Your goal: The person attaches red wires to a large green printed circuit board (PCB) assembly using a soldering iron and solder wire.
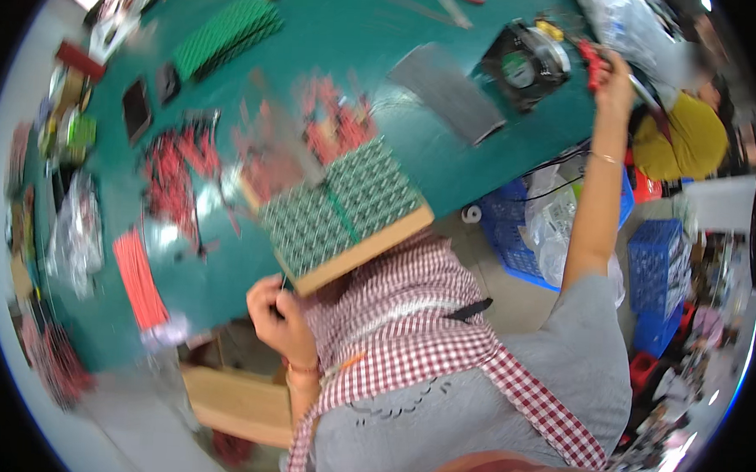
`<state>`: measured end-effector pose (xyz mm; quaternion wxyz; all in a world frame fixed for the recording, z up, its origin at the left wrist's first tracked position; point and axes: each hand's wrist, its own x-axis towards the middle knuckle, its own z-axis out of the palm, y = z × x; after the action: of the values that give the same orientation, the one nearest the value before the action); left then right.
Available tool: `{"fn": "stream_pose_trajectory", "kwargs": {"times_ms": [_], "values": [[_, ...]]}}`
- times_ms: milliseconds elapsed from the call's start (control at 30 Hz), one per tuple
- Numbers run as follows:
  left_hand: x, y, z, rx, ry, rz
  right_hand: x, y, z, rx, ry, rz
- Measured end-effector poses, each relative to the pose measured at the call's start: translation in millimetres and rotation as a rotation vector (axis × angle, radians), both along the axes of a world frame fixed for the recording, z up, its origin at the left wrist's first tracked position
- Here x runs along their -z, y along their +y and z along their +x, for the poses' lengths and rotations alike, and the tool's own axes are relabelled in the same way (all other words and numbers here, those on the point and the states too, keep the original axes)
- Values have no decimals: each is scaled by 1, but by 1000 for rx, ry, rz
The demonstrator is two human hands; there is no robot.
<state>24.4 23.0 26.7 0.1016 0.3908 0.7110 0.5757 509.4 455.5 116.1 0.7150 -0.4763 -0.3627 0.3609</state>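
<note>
My left hand (pixel 283 318) is at the table's front edge, by the near left corner of a wooden-edged block (pixel 369 244) topped with a green ridged pattern. Its fingers are curled together; a thin dark line shows at the fingertips, too small to name. Far to the right, my right hand (pixel 616 84) is stretched out over the table and closed round a red-handled tool (pixel 590 65), whose working end is blurred. Just left of that hand stands a black round-faced device (pixel 522 67) like a fan. Bundles of red wires (pixel 174 176) lie beyond and left of the block.
On the green table (pixel 311 39) lie a green ridged block (pixel 228 35), a phone (pixel 136 109), a grey flat sheet (pixel 448 89) and a red strip bundle (pixel 140 278). Blue baskets (pixel 513 233) stand below at right. A person in yellow (pixel 686 140) is beyond my right arm.
</note>
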Motion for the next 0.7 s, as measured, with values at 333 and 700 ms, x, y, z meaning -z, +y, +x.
{"fn": "stream_pose_trajectory", "kwargs": {"times_ms": [333,700], "values": [[12,4,-15,231,193,125,22,-278,-258,-720,-640,431],[21,13,-17,260,308,201,35,-310,-325,-969,-893,545]]}}
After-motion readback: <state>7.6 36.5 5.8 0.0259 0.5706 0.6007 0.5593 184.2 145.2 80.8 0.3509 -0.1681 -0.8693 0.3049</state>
